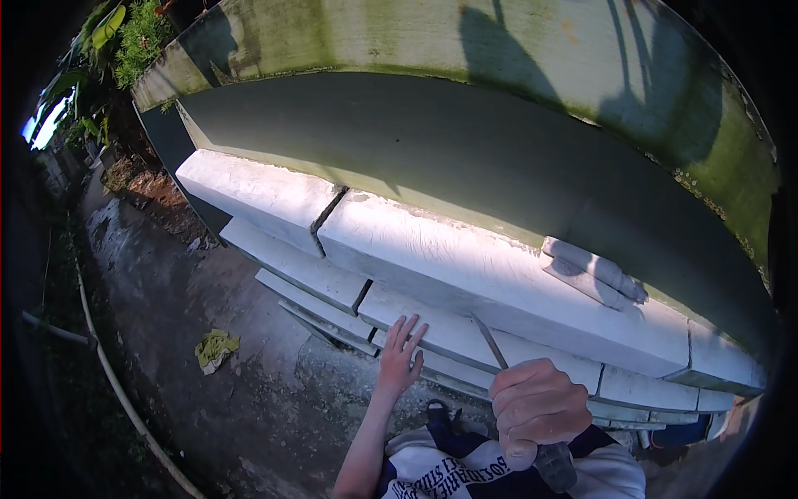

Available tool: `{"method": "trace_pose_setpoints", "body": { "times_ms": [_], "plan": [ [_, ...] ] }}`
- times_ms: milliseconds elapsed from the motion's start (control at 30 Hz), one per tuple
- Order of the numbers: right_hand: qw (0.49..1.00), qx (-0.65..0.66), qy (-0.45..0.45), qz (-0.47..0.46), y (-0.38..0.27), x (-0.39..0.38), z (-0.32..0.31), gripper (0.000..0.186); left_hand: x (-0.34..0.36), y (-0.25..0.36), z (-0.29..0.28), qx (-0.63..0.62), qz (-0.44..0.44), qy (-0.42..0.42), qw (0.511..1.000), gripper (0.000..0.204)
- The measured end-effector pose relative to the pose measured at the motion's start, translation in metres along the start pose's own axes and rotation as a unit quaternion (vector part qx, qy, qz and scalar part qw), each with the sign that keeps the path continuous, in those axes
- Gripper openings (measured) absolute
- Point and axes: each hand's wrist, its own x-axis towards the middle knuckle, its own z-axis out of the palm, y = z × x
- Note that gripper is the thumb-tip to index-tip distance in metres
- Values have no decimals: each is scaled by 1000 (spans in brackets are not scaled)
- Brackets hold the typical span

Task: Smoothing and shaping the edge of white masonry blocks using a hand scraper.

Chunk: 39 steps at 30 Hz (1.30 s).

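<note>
My left hand (pixel 401 359) rests with spread fingers against the front of a white stepped block (pixel 432 320) in the second row. My right hand (pixel 540 407) is wrapped in a fist round a hand tool with a narrow metal blade (pixel 490 343). A dark, rounded end (pixel 555 467) shows below the fist; I cannot tell the tool's exact kind. Its tip points up and left, at the lower edge of the long white top block (pixel 465 266). Whether the tip touches the block is not clear. Dark gaps separate the blocks.
A greenish, stained wall (pixel 399 125) rises behind the blocks. A crumpled greyish-white bundle (pixel 594 273) lies on the top block. Down left, a yellow-green cloth (pixel 216 351) lies on the concrete ground (pixel 166 291). A long pale pipe (pixel 125 391) runs along the left, with plants (pixel 141 41) beyond.
</note>
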Motion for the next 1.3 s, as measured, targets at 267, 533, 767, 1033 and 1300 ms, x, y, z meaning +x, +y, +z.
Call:
{"method": "trace_pose_setpoints", "body": {
  "times_ms": [267, 533, 767, 1033, 1300],
  "plan": [
    [984, -64, -12, 169, 11, 13, 0, 24, -6, -3, 0, -4, 5, 9, 1000, 73],
    [999, -34, 29, -15, 12, 0, 13, 27, -7, -2, -2, 8, 3, 5, 1000, 74],
    [980, -130, 143, 54, 12, 4, 19, 47, -1, 3, -1, 3, 12, 5, 1000, 74],
    [980, -135, 148, 4, 17, -3, 25, 48, -7, -3, -2, 8, 0, 9, 1000, 74],
    [962, -160, 220, -15, 16, -2, 28, 49, -7, -2, -1, 13, 2, 8, 1000, 75]
  ]
}}
